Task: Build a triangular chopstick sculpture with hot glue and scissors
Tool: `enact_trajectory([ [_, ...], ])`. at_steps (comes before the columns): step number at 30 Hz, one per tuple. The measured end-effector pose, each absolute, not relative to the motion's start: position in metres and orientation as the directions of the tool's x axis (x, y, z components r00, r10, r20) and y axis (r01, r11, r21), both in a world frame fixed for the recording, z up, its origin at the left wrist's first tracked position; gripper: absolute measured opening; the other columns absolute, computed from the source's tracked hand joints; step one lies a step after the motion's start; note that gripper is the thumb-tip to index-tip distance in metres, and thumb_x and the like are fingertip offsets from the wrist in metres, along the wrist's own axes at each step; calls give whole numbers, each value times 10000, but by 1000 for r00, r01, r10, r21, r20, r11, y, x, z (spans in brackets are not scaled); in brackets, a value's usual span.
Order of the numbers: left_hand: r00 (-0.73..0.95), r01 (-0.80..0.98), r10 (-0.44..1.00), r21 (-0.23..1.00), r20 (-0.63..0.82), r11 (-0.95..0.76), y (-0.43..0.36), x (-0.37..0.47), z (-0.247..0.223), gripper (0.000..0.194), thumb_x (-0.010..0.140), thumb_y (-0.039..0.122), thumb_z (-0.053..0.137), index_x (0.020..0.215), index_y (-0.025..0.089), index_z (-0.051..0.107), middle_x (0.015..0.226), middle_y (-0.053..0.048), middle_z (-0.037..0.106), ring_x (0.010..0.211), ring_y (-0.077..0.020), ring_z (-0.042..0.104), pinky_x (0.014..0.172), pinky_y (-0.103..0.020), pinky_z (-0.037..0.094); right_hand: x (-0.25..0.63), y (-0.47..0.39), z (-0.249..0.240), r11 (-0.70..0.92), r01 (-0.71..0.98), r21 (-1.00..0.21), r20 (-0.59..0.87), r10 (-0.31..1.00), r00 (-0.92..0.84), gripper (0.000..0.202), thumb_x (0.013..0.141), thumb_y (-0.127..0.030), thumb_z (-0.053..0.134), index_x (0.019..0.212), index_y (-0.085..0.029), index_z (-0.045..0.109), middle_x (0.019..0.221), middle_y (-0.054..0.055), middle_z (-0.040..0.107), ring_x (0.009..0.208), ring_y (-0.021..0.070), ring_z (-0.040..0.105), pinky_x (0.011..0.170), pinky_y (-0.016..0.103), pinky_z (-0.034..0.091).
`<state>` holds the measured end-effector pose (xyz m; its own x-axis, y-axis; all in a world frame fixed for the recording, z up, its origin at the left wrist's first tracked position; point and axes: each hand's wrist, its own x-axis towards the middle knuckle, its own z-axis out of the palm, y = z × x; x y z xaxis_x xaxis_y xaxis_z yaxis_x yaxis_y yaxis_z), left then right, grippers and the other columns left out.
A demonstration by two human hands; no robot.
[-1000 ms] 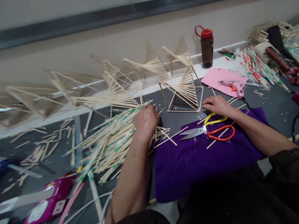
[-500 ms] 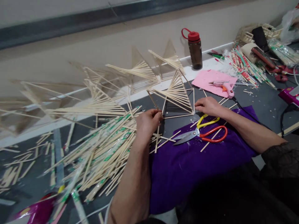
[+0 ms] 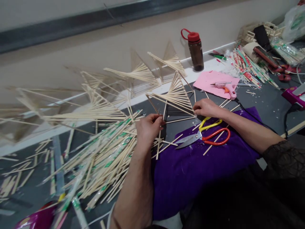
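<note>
A twisted fan-like model of thin wooden sticks (image 3: 179,99) stands on the dark table in front of me. My left hand (image 3: 149,128) is closed, thumb against fingers, on the near left corner of its stick frame. At the near right corner, my right hand (image 3: 206,108) pinches the frame where the sticks meet. Below my right hand lie scissors (image 3: 199,137) with one yellow and one red handle, blades pointing left. They rest on a purple cloth (image 3: 190,178) with several loose sticks. A heap of wooden sticks and wrappers (image 3: 111,156) spreads left of my left forearm.
More stick models (image 3: 135,74) stand along the wall. A pink glue gun (image 3: 225,87) rests on a pink sheet (image 3: 205,79), its cord trailing right. Behind is a brown bottle (image 3: 196,54) with a red lid. Wrapped sticks (image 3: 250,68) and a magenta device (image 3: 294,97) are at right.
My right fingers have come in against the model's near right corner. My left hand keeps its hold on the left corner. The view has shifted slightly.
</note>
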<state>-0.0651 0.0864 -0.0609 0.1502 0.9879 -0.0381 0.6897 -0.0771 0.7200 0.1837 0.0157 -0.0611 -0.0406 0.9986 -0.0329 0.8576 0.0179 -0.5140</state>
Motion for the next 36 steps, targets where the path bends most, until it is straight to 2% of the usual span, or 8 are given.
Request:
enact_trajectory([
  [12, 169, 670, 985, 736, -28, -94, 90, -68, -67, 256, 699, 344, 562, 857, 199, 700, 716, -36, 706, 672, -214, 681, 602, -300, 558, 178, 15, -60, 19, 867, -498, -45, 998, -47, 203, 837, -257, 616, 942, -168, 764, 875, 40, 740, 778, 142, 617, 630, 230, 350],
  [20, 201, 713, 979, 681, 29, -167, 84, -66, -62, 345, 745, 379, 535, 960, 183, 720, 761, -37, 736, 658, -195, 682, 624, -283, 548, 183, 15, -64, 38, 877, -478, 61, 998, -10, 204, 845, -235, 565, 927, -159, 735, 911, 49, 741, 813, 158, 624, 636, 248, 328],
  [29, 452, 679, 892, 639, 25, -362, 73, -60, -58, 344, 772, 469, 556, 887, 198, 733, 692, -11, 732, 553, -159, 625, 564, -253, 481, 206, 13, -72, -29, 906, -423, 45, 998, 53, 193, 847, -242, 550, 913, -172, 718, 921, 49, 736, 834, 167, 635, 632, 254, 321],
  [36, 595, 619, 800, 595, 72, -513, 69, -54, -55, 299, 780, 425, 542, 818, 208, 743, 742, -22, 752, 654, -167, 655, 604, -245, 443, 213, 12, -66, -51, 923, -382, 45, 996, 74, 216, 845, -227, 534, 927, -164, 723, 938, 50, 736, 819, 169, 638, 634, 256, 343],
])
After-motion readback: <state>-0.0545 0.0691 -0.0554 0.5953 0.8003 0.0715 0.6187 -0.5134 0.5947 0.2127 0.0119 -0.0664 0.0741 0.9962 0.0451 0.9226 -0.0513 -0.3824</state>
